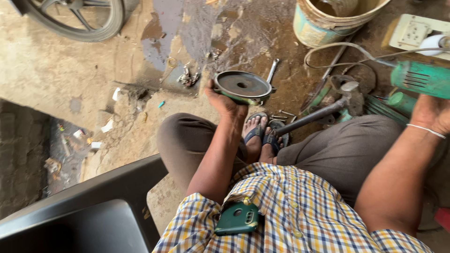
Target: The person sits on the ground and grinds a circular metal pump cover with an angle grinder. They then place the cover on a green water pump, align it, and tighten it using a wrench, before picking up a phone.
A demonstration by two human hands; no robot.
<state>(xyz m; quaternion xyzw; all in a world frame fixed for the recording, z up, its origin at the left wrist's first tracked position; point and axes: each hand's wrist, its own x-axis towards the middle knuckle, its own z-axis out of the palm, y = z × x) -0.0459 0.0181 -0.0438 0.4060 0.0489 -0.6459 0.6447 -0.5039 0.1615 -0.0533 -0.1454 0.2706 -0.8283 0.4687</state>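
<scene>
Hands apart: our left hand (224, 104) clasps the round metal disc (243, 86); our right hand (431, 112) wraps the green angle grinder (422, 78); next, we judge, bringing them together.

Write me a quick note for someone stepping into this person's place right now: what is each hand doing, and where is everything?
Left hand: grips the near rim of the round metal disc, held just above the dirt floor.
Right hand: on the green power tool; its cable loops toward the socket board.
Nearby: wrench behind the disc, long metal shaft resting by the sandalled feet, bucket beyond.
Done or left: the disc shows no clear work marks; cannot tell.
</scene>
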